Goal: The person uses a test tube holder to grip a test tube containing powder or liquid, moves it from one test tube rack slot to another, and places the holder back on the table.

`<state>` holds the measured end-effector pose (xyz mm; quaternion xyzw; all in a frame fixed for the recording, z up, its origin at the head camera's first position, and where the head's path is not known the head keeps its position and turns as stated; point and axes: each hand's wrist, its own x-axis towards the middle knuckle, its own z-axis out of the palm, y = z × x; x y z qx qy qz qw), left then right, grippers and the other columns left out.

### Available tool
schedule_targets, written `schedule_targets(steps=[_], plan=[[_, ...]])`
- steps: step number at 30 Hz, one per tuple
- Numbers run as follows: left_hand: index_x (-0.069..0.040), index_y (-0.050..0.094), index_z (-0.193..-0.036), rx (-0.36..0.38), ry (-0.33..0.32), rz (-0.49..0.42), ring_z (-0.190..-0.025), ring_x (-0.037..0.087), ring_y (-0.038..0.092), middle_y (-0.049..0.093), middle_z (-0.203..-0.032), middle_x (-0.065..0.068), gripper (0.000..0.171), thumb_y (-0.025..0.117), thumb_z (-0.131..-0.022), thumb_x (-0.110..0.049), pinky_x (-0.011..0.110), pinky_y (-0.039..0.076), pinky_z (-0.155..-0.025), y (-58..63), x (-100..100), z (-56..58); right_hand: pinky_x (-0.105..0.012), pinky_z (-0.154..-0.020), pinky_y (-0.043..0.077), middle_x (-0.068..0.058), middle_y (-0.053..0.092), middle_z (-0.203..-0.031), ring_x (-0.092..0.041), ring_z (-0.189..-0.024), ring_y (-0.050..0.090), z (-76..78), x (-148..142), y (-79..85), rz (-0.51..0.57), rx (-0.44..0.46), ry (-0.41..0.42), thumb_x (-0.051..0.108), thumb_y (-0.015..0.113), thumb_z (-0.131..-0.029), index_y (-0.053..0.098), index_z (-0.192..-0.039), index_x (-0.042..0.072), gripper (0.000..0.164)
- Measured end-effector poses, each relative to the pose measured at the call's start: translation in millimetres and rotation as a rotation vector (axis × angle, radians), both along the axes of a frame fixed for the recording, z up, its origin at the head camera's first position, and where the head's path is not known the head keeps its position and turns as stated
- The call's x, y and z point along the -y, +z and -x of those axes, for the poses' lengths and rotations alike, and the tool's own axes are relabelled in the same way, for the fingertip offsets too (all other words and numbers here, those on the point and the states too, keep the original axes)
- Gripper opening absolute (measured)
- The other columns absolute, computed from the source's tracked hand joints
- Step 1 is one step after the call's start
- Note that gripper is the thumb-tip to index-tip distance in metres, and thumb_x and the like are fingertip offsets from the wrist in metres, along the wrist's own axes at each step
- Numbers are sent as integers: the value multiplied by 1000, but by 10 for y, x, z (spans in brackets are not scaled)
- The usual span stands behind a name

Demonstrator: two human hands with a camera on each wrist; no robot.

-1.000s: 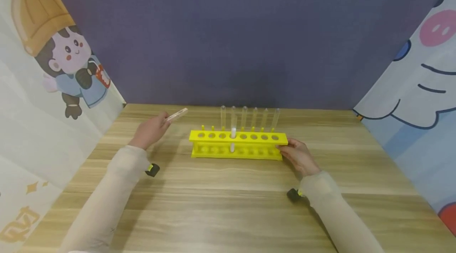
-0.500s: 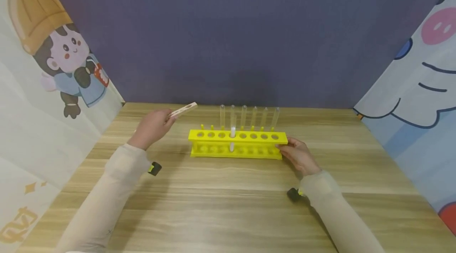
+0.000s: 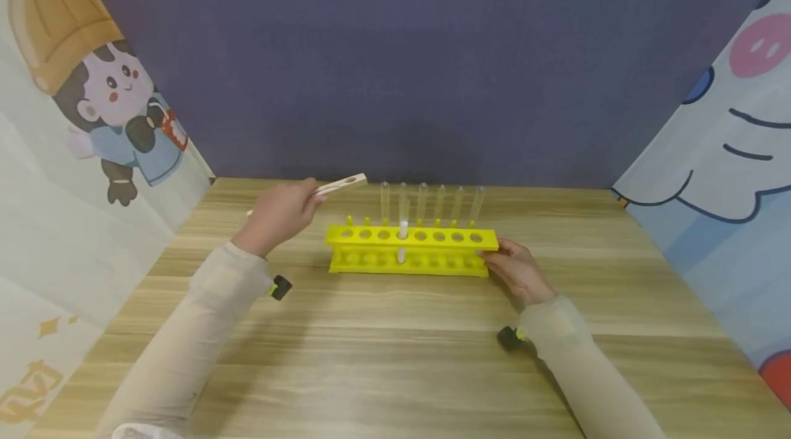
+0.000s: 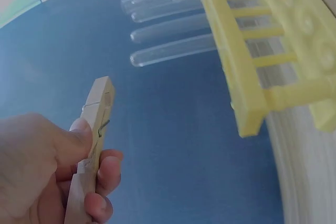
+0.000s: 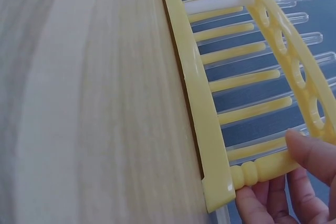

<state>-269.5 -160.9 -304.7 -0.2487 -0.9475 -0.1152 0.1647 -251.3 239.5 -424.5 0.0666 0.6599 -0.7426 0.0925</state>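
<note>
Left hand (image 3: 278, 214) pinches wooden clamp (image 3: 342, 184), raised left of centre, jaw end toward the clear tubes (image 3: 430, 202). Right hand (image 3: 518, 271) grips yellow rack's (image 3: 410, 249) right end, apparently steadying it at centre frame.

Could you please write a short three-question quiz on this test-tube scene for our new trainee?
1. True or false: the left hand pinches a wooden clamp.
2. What does the right hand grip: A the yellow rack, B a clear tube, C nothing?
3. Fill in: the white tube stands in the rack's ____ row of holes.

Key: 1 true; 2 A; 3 front.
</note>
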Motion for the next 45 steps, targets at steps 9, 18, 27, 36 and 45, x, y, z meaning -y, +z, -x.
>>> schedule_targets(steps=[9,18,27,36,45], plan=[[-3,55,-88,-68,-53,34,-46,14,36,45,-57,1,19,55,-96,-20,29,31,-45,14,-138,-19,-20,-88,47,6,57,-99,-4,-87,58,7,-9,-16,-15,6,-4,0,59,-90,35,-136,-10,53],[-7,54,-85,-93,-79,41,-48,15,37,45,-57,0,18,57,-95,-22,29,31,-45,-5,-233,-26,-20,-88,47,5,56,-102,-4,-88,58,28,7,-30,-37,14,-5,0,60,-89,37,-136,-9,53],[-9,55,-81,-112,-111,22,-45,12,33,43,-55,-2,17,59,-94,-21,27,28,-44,-15,-340,-39,-18,-85,47,6,57,-100,-4,-86,56,22,8,-13,-51,25,-8,1,61,-89,38,-135,-8,52],[-11,55,-75,-152,-137,-14,-44,11,30,42,-53,-2,21,60,-93,-19,26,26,-44,-36,-430,6,-19,-86,47,2,53,-103,-5,-87,56,17,2,6,-61,16,-6,1,61,-89,36,-136,-9,54],[-11,57,-75,-129,-134,-5,-44,11,32,45,-53,-2,19,60,-93,-18,26,26,-44,-75,-508,34,-20,-87,47,4,56,-100,-6,-89,55,23,-9,-22,-70,-14,21,2,59,-91,44,-128,-8,41]])
